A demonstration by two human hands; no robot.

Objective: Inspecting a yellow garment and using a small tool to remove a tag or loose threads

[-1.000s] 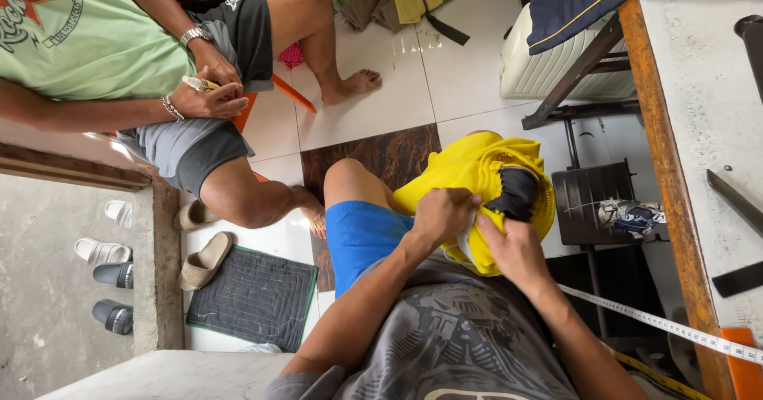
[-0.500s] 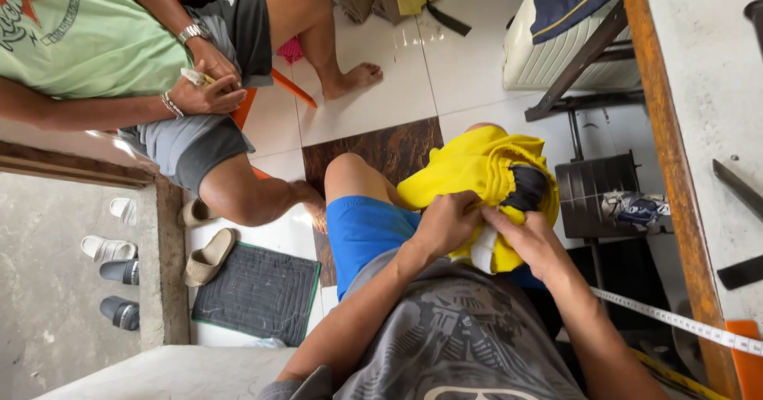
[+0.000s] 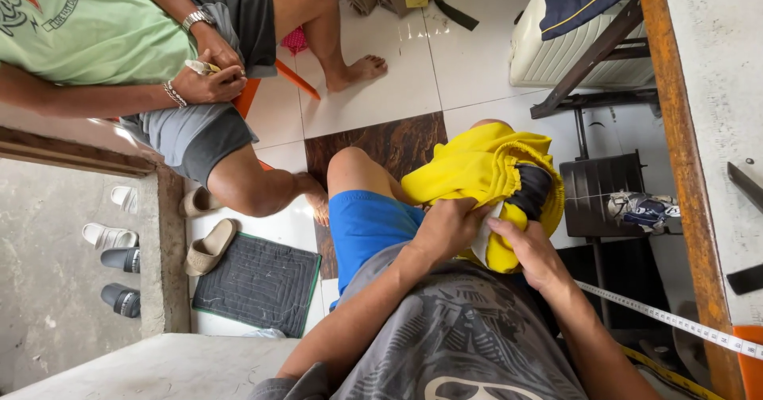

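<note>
Gripped the yellow cloth (image 3: 477,169) with the left hand (image 3: 449,227), fingers curled tight into the folds. Pinched the edge of the same cloth with the right hand (image 3: 534,250), thumb on top, just beside the left. Kept the cloth bunched up on the lap, touching both hands and resting past them on the knee, above the blue shorts (image 3: 369,221).

Probably best done slowly: keep both hands close, hold the edge flat and tight between them, and stop the rest of the bundle from sliding off the knee. Worth minding the tape measure (image 3: 668,320) too, hanging near the right arm, so as not to snag it.

Could not tell what the small white bit (image 3: 482,237) between the two hands was. Could not tell either whether the dark patch (image 3: 532,189) just past the right hand was part of the cloth or something wrapped inside. Saw no fingertips of the left hand, all tucked under the cloth. Saw only the edge of the table (image 3: 715,130) far off to the right. Over on the left, well apart, saw another person's hands (image 3: 208,78) around something too small to make out.
</note>
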